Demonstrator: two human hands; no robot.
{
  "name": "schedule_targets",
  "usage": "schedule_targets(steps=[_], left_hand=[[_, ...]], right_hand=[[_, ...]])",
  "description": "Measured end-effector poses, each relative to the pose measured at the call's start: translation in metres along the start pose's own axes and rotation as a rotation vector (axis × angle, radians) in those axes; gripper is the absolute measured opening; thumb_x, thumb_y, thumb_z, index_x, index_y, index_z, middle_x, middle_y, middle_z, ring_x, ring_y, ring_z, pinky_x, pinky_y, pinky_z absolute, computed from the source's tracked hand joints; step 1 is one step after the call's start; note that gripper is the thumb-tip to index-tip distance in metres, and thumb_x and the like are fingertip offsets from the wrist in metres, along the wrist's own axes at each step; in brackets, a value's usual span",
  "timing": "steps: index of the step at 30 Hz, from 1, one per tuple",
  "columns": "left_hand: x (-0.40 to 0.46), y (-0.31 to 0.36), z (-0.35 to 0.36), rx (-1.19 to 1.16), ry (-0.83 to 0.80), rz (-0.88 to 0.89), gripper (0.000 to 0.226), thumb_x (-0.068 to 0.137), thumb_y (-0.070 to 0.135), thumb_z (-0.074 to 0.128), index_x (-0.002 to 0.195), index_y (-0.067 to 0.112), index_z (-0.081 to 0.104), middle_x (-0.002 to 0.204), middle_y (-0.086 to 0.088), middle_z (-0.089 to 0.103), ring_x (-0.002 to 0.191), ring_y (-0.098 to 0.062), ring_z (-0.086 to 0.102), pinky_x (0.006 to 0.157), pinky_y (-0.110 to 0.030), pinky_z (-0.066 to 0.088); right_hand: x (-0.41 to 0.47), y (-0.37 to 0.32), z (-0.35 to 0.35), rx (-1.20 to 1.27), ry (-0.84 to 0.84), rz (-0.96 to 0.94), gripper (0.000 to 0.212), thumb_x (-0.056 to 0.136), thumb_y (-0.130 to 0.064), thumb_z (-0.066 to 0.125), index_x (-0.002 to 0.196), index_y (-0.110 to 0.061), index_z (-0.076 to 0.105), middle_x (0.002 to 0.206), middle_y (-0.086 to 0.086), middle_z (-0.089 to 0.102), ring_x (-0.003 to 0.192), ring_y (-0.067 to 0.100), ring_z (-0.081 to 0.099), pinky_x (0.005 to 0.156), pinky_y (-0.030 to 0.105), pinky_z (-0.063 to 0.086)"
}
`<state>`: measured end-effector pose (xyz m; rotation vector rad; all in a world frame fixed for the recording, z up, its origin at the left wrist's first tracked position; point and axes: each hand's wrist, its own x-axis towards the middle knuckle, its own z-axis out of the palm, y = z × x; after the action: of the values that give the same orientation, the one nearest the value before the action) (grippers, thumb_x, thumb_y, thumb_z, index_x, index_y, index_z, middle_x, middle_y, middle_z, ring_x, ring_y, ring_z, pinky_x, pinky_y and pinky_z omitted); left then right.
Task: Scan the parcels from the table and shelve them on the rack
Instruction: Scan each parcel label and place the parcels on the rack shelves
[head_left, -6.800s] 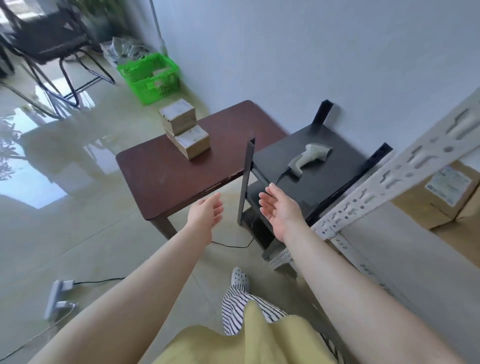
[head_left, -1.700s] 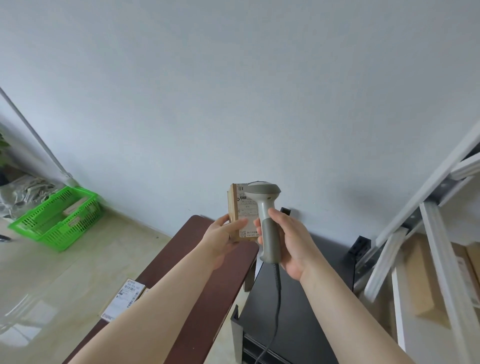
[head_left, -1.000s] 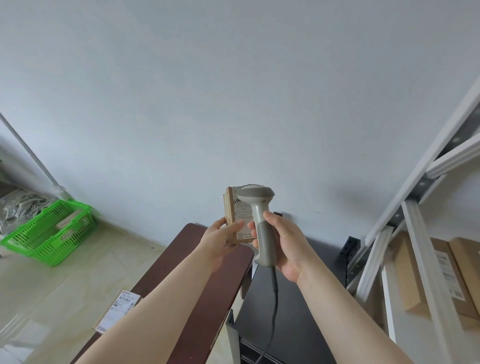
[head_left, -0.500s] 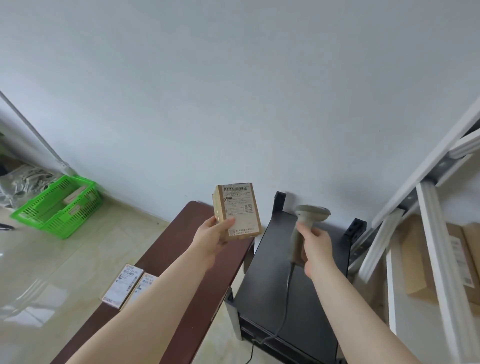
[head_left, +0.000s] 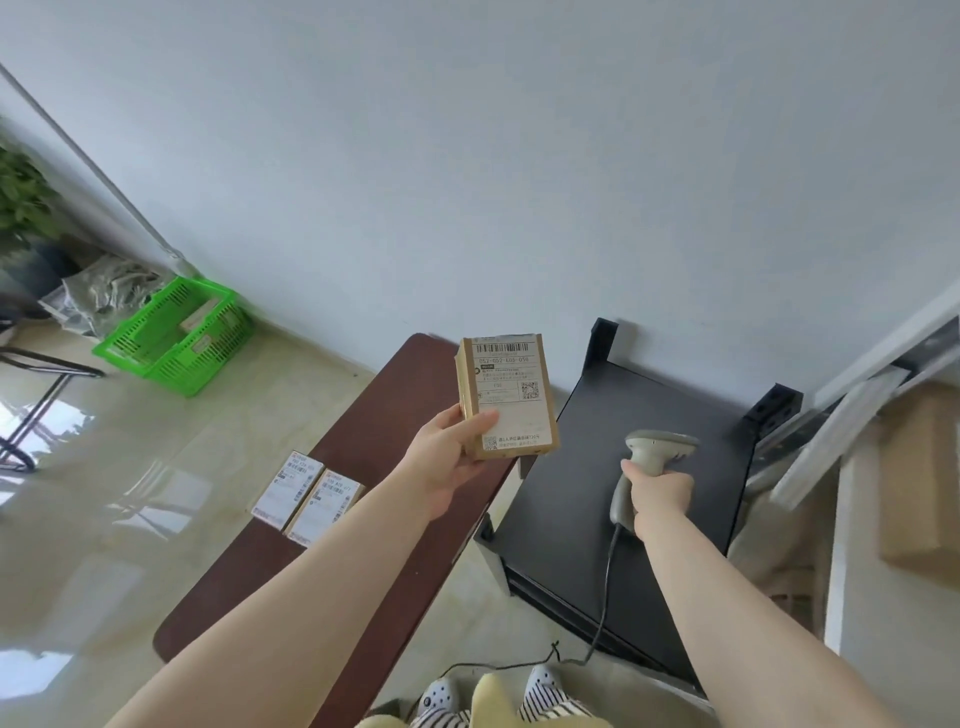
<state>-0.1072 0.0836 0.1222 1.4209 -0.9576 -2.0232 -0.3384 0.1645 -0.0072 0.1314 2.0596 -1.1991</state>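
My left hand (head_left: 451, 457) grips a small brown parcel (head_left: 506, 395) by its lower left corner, label facing me, above the far end of the dark brown table (head_left: 363, 441). Two more labelled parcels (head_left: 306, 496) lie side by side on that table. My right hand (head_left: 657, 491) grips the handle of a grey barcode scanner (head_left: 652, 462), low over the black side stand (head_left: 639, 467). The white rack (head_left: 841, 415) rises at the right, with a cardboard box (head_left: 919, 483) on its shelf.
A green plastic basket (head_left: 176, 338) sits on the shiny floor by the wall at left, beside a bag and a plant. A black chair frame (head_left: 31, 395) is at the far left edge. The scanner's cable (head_left: 597, 623) trails down to the floor near my feet.
The scanner was held up against the parcel's label; my right hand has since lowered it down and right towards the black stand. The parcel stays raised in my left hand.
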Motion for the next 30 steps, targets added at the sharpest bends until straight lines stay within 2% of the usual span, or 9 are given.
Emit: schedule_targets(steps=[4, 7, 13, 18, 20, 22, 24, 27, 30], left_hand=[[0.001, -0.004, 0.004, 0.02, -0.011, -0.007, 0.029, 0.097, 0.02, 0.065, 0.126, 0.022, 0.064, 0.114, -0.001, 0.077, 0.101, -0.016, 0.075, 0.073, -0.024, 0.059], [0.001, -0.007, 0.007, 0.024, -0.009, -0.015, 0.029, 0.097, 0.019, 0.066, 0.126, 0.022, 0.064, 0.113, -0.001, 0.077, 0.099, -0.015, 0.075, 0.073, -0.025, 0.06], [0.0, -0.015, 0.012, 0.029, -0.011, -0.046, 0.028, 0.097, 0.021, 0.066, 0.125, 0.023, 0.064, 0.114, -0.001, 0.077, 0.106, -0.019, 0.073, 0.087, -0.031, 0.057], [-0.003, -0.02, 0.015, 0.069, -0.037, -0.047, 0.028, 0.096, 0.023, 0.067, 0.124, 0.024, 0.065, 0.113, -0.001, 0.077, 0.106, -0.019, 0.072, 0.101, -0.038, 0.054], [-0.005, -0.022, 0.016, 0.093, -0.057, -0.041, 0.029, 0.096, 0.025, 0.067, 0.125, 0.025, 0.065, 0.113, 0.0, 0.077, 0.108, -0.02, 0.071, 0.105, -0.041, 0.05], [-0.01, -0.024, 0.016, 0.11, -0.084, -0.035, 0.029, 0.096, 0.026, 0.067, 0.125, 0.025, 0.065, 0.113, 0.001, 0.077, 0.11, -0.021, 0.071, 0.109, -0.044, 0.048], [-0.015, -0.027, 0.014, 0.105, -0.104, -0.029, 0.029, 0.096, 0.026, 0.067, 0.125, 0.025, 0.065, 0.112, 0.001, 0.077, 0.109, -0.021, 0.071, 0.111, -0.046, 0.046], [-0.03, -0.036, 0.006, 0.112, -0.137, -0.019, 0.028, 0.096, 0.027, 0.067, 0.124, 0.025, 0.065, 0.108, 0.002, 0.078, 0.106, -0.021, 0.071, 0.113, -0.047, 0.043], [-0.053, -0.049, -0.003, 0.147, -0.165, -0.005, 0.032, 0.095, 0.03, 0.067, 0.127, 0.024, 0.065, 0.105, 0.004, 0.078, 0.106, -0.02, 0.069, 0.114, -0.047, 0.036]], right_hand=[[0.011, 0.008, 0.007, -0.069, 0.005, -0.026, 0.052, 0.081, -0.022, 0.081, 0.12, -0.002, 0.052, 0.112, 0.014, 0.064, 0.094, 0.033, 0.061, 0.081, 0.039, 0.05], [0.016, 0.013, 0.008, -0.118, -0.022, -0.043, 0.048, 0.084, -0.022, 0.078, 0.12, -0.002, 0.053, 0.108, 0.013, 0.061, 0.09, 0.029, 0.055, 0.081, 0.035, 0.045], [0.022, 0.021, 0.007, -0.186, -0.029, -0.067, 0.048, 0.086, -0.028, 0.076, 0.119, -0.002, 0.052, 0.105, 0.01, 0.058, 0.096, 0.031, 0.056, 0.085, 0.038, 0.045], [0.017, 0.014, -0.001, -0.273, 0.033, -0.098, 0.072, 0.068, -0.048, 0.079, 0.118, -0.004, 0.054, 0.128, 0.017, 0.059, 0.106, 0.033, 0.059, 0.087, 0.039, 0.047], [0.01, 0.007, -0.005, -0.297, 0.081, -0.137, 0.071, 0.078, -0.043, 0.077, 0.13, -0.004, 0.049, 0.137, 0.016, 0.051, 0.12, 0.035, 0.053, 0.098, 0.043, 0.046], [-0.006, -0.001, -0.008, -0.225, 0.067, -0.193, 0.063, 0.081, -0.041, 0.073, 0.129, -0.007, 0.053, 0.134, 0.014, 0.054, 0.117, 0.034, 0.055, 0.097, 0.042, 0.047], [-0.029, -0.008, -0.01, -0.059, -0.06, -0.22, 0.051, 0.084, -0.045, 0.07, 0.118, -0.009, 0.057, 0.119, 0.009, 0.06, 0.106, 0.027, 0.058, 0.088, 0.037, 0.046], [-0.081, -0.007, -0.016, 0.076, -0.373, -0.23, 0.043, 0.094, -0.05, 0.06, 0.115, -0.012, 0.059, 0.104, 0.006, 0.062, 0.098, 0.02, 0.058, 0.089, 0.032, 0.045], [-0.131, 0.009, -0.03, 0.007, -0.625, -0.27, 0.051, 0.092, -0.059, 0.056, 0.122, -0.018, 0.063, 0.115, 0.003, 0.072, 0.114, 0.02, 0.063, 0.103, 0.04, 0.048]])
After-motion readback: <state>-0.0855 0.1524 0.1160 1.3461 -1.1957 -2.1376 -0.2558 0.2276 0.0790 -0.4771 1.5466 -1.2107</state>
